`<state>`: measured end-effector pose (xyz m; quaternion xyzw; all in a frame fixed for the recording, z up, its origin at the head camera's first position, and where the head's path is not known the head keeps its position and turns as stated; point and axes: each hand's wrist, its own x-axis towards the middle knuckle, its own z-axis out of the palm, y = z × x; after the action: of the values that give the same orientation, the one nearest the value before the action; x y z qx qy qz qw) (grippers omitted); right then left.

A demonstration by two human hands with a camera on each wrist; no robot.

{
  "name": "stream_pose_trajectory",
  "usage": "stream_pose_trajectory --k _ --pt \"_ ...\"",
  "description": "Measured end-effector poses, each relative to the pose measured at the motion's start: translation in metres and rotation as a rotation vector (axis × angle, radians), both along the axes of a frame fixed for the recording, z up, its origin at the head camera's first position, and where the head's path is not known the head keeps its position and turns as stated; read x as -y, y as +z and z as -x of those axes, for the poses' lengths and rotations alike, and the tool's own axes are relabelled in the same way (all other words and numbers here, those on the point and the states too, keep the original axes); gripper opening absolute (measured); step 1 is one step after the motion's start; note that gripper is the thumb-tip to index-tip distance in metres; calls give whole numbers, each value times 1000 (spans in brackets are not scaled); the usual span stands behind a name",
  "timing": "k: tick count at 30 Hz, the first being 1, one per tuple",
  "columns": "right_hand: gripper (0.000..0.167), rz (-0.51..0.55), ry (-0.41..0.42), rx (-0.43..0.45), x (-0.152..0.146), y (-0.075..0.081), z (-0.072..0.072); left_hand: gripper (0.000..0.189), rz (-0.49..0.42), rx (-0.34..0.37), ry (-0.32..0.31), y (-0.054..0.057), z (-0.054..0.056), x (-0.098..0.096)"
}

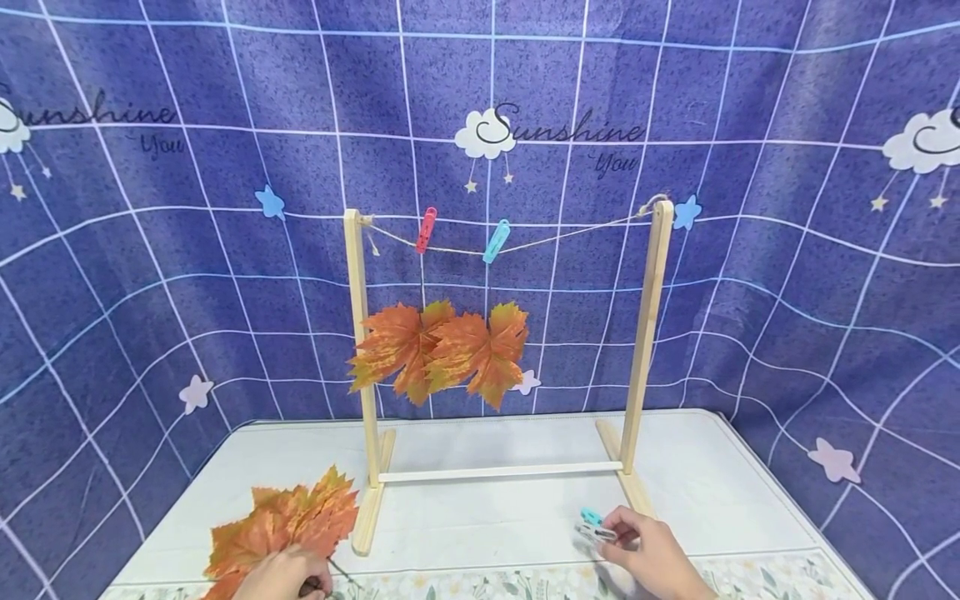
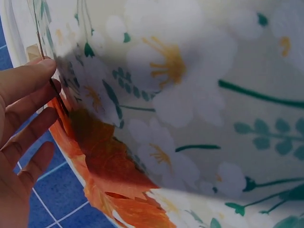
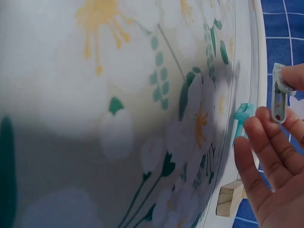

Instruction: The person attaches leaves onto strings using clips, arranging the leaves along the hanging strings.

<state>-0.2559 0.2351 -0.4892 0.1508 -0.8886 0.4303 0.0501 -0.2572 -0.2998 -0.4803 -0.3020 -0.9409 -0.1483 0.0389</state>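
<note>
At the lower left, my left hand (image 1: 283, 575) is over a heap of orange artificial maple leaves (image 1: 262, 529). Its thumb and forefinger pinch a thin dark leaf stem (image 2: 59, 97) in the left wrist view. At the lower right, my right hand (image 1: 651, 552) pinches a grey clothespin (image 3: 279, 97) between thumb and fingers. A teal clothespin (image 3: 243, 113) lies on the table just beyond those fingers. Two orange leaves (image 1: 480, 354) hang by their stems from a string (image 1: 558, 236), one under a red clothespin (image 1: 426, 231), the other under a light-blue clothespin (image 1: 497, 242).
The string sags between two upright posts of a wooden frame (image 1: 645, 350), joined low down by a white crossbar (image 1: 495, 473). Its feet stand on a white table (image 1: 495, 521) with a floral cloth (image 1: 757, 575) along the front edge. A blue gridded curtain (image 1: 187, 292) surrounds the table.
</note>
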Motion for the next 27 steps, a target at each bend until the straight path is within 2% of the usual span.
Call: stream_pose_trajectory --k 7,12,15,22,24,27 --pt "15 58 12 -61 5 1 0 16 1 19 -36 4 4 -1" --pt "17 101 -11 -39 9 6 0 10 -22 -84 -151 5 6 2" --pt "22 121 -20 -29 10 9 0 9 -13 -114 -181 8 7 1" --pt "27 154 -58 -31 13 10 3 9 -12 -49 -89 19 7 -5" --pt "27 158 -65 -32 14 11 4 9 -6 -55 -75 22 7 -6" --pt "27 157 -75 -22 16 12 5 10 20 -106 -64 27 8 -9"
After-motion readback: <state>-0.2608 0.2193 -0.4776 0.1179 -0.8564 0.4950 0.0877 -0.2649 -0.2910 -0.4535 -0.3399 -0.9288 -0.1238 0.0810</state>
